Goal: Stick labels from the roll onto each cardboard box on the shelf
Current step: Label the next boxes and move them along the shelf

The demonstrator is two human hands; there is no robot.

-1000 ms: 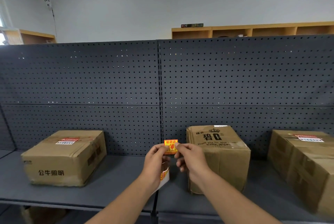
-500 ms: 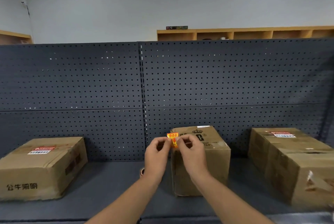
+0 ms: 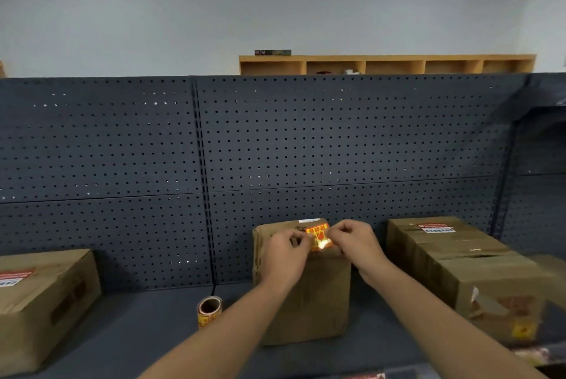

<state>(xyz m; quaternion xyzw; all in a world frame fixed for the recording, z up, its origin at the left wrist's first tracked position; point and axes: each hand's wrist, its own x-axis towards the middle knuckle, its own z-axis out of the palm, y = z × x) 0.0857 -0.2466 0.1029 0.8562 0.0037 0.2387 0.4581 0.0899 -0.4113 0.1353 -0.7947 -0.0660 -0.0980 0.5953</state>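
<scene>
We hold an orange-and-yellow label [image 3: 318,236] between both hands over the top of the middle cardboard box [image 3: 318,302] on the dark shelf [image 3: 147,335]. Our left hand [image 3: 284,256] pinches the label's left edge with curled fingers, and our right hand [image 3: 356,245] pinches its right edge the same way, so both hands are clamped on the sticker. The label sits at the box's upper front edge; whether it already touches the cardboard, we cannot tell. Below and to the left of our left hand, the label roll [image 3: 209,311] stands on the shelf, apart from the box, with a strip of orange labels hanging at its front. Far to the left of our left hand rests another cardboard box [image 3: 43,302] bearing a red-and-white sticker [image 3: 13,277] on its top. To the right of our right hand stands a third box [image 3: 468,271], also with a red-and-white sticker [image 3: 436,228] on top. Behind the hands rises a dark pegboard back panel [image 3: 275,139], with wooden cubbies [image 3: 386,64] above it.
</scene>
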